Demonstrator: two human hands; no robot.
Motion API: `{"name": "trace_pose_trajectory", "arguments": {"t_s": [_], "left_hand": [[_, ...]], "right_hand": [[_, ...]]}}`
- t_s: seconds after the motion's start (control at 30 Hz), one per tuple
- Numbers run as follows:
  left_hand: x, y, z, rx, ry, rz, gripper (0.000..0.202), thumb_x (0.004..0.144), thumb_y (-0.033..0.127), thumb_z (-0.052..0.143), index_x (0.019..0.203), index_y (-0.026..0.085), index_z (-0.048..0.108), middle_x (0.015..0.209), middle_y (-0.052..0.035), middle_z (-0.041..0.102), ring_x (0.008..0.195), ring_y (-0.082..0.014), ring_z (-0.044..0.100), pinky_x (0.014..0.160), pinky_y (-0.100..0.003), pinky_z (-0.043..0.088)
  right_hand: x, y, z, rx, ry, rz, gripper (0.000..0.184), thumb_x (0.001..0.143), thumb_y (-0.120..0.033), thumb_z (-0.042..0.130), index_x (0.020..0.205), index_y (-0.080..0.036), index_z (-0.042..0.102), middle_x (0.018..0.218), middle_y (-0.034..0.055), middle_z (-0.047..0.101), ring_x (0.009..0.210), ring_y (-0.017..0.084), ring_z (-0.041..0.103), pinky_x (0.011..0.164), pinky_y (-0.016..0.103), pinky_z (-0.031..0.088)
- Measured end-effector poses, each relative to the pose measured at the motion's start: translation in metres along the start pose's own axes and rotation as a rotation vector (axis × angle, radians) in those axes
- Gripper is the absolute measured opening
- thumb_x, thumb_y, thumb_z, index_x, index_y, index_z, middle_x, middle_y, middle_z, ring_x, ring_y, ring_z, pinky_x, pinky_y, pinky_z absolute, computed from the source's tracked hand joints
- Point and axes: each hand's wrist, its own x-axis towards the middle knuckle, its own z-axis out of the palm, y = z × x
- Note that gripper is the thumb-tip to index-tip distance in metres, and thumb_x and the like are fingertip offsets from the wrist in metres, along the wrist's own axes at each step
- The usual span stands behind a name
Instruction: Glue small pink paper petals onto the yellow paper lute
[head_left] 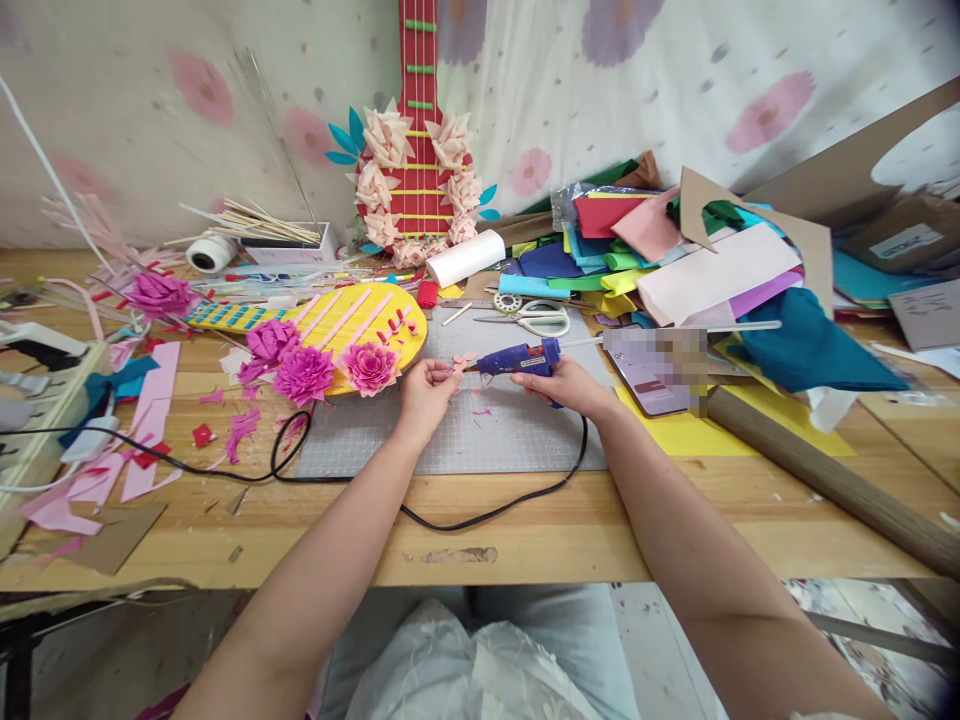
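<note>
My right hand (pixel 551 382) is closed round a blue hot glue gun (pixel 517 362), whose nozzle points left. In the fingertips of my left hand (pixel 431 387) is a small pale pink paper piece (pixel 463 361), close to the nozzle; I cannot tell whether they touch. Both hands are above a grey cutting mat (pixel 442 455). Left of them lies a yellow cardboard guitar (pixel 311 330) with pink strips and magenta paper flowers (pixel 369 369) along its near edge. The glue gun's black cord (pixel 517 502) loops below my hands and off to the left.
Behind stands a red cardboard guitar (pixel 416 180) with peach flowers. Scissors (pixel 544 319) and a tape roll lie at the mat's far edge. To the right are a phone (pixel 652 370), a cardboard tube (pixel 817 475) and a heap of coloured paper. Pink scraps (pixel 154 420) and a power strip are left.
</note>
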Motion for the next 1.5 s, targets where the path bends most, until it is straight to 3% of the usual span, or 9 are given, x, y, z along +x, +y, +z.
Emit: {"name": "trace_pose_trajectory", "arguments": {"t_s": [0.47, 0.67, 0.87, 1.03, 1.2, 1.27, 1.37, 1.47, 1.5], "left_hand": [[0.0, 0.001, -0.001, -0.037, -0.002, -0.018, 0.03, 0.061, 0.023, 0.075, 0.076, 0.016, 0.05, 0.061, 0.0035, 0.06, 0.051, -0.0072, 0.056, 0.047, -0.017, 0.036], [-0.006, 0.005, 0.0, -0.065, -0.067, -0.012, 0.029, 0.06, 0.03, 0.077, 0.078, 0.015, 0.061, 0.066, 0.0, 0.062, 0.05, -0.0055, 0.05, 0.038, -0.015, 0.024], [-0.009, 0.008, 0.003, -0.112, -0.085, -0.025, 0.028, 0.055, 0.03, 0.079, 0.073, 0.015, 0.065, 0.064, 0.0001, 0.06, 0.051, -0.0047, 0.047, 0.038, -0.015, 0.025], [-0.01, 0.01, 0.004, -0.182, -0.058, -0.1, 0.027, 0.057, 0.026, 0.079, 0.075, 0.014, 0.064, 0.069, -0.0002, 0.062, 0.05, -0.0031, 0.045, 0.038, -0.015, 0.027], [-0.011, 0.012, 0.005, -0.304, -0.035, -0.248, 0.014, 0.063, 0.015, 0.072, 0.074, 0.014, 0.065, 0.08, -0.0025, 0.067, 0.049, -0.0006, 0.046, 0.037, -0.011, 0.029], [-0.011, 0.014, 0.005, -0.368, -0.039, -0.298, 0.012, 0.066, 0.013, 0.071, 0.076, 0.014, 0.065, 0.083, -0.0034, 0.068, 0.048, 0.0003, 0.046, 0.036, -0.01, 0.031], [-0.011, 0.016, 0.005, -0.454, -0.037, -0.363, 0.011, 0.069, 0.01, 0.068, 0.079, 0.014, 0.067, 0.086, -0.0038, 0.069, 0.047, 0.0013, 0.047, 0.037, -0.008, 0.035], [-0.012, 0.018, 0.006, -0.513, -0.025, -0.388, 0.011, 0.072, 0.008, 0.066, 0.082, 0.014, 0.067, 0.087, -0.0029, 0.07, 0.047, 0.0019, 0.048, 0.039, -0.007, 0.039], [-0.013, 0.018, 0.007, -0.529, -0.021, -0.388, 0.012, 0.073, 0.008, 0.066, 0.083, 0.014, 0.067, 0.086, -0.0026, 0.07, 0.046, 0.0019, 0.048, 0.04, -0.007, 0.04]], "right_hand": [[-0.001, 0.002, -0.004, -0.022, -0.029, 0.025, 0.041, 0.062, -0.056, 0.07, 0.073, -0.017, 0.06, 0.054, -0.0027, 0.051, 0.046, 0.008, 0.041, 0.042, 0.023, 0.033], [0.008, 0.017, -0.011, -0.093, 0.183, 0.017, 0.042, 0.065, -0.059, 0.065, 0.075, -0.018, 0.064, 0.063, 0.0019, 0.061, 0.05, 0.011, 0.047, 0.046, 0.025, 0.038], [0.029, 0.034, -0.009, -0.264, 0.448, -0.008, 0.05, 0.065, -0.065, 0.062, 0.083, -0.018, 0.068, 0.076, 0.0074, 0.067, 0.076, 0.024, 0.062, 0.065, 0.034, 0.045], [0.031, 0.031, -0.008, -0.393, 0.452, 0.002, 0.054, 0.067, -0.068, 0.058, 0.084, -0.018, 0.066, 0.076, 0.0094, 0.066, 0.076, 0.026, 0.062, 0.065, 0.035, 0.044], [0.008, 0.02, -0.025, -0.638, 0.533, -0.096, 0.051, 0.063, -0.064, 0.065, 0.085, -0.019, 0.06, 0.09, 0.012, 0.064, 0.086, 0.027, 0.059, 0.067, 0.034, 0.042], [-0.005, 0.01, -0.033, -0.749, 0.489, 0.024, 0.047, 0.059, -0.065, 0.067, 0.072, -0.021, 0.056, 0.079, 0.0108, 0.063, 0.08, 0.026, 0.058, 0.063, 0.033, 0.039], [-0.019, -0.008, -0.027, -0.762, 0.286, 0.12, 0.042, 0.063, -0.062, 0.065, 0.063, -0.022, 0.05, 0.062, 0.0044, 0.057, 0.065, 0.021, 0.055, 0.057, 0.031, 0.035], [-0.016, -0.023, 0.002, -0.488, 0.126, -0.101, 0.032, 0.07, -0.052, 0.063, 0.072, -0.023, 0.052, 0.069, 0.0014, 0.06, 0.062, 0.015, 0.053, 0.058, 0.029, 0.038], [-0.011, -0.026, 0.015, -0.338, 0.145, -0.17, 0.03, 0.072, -0.051, 0.062, 0.079, -0.023, 0.053, 0.075, 0.0019, 0.061, 0.065, 0.015, 0.053, 0.06, 0.028, 0.04]]}}
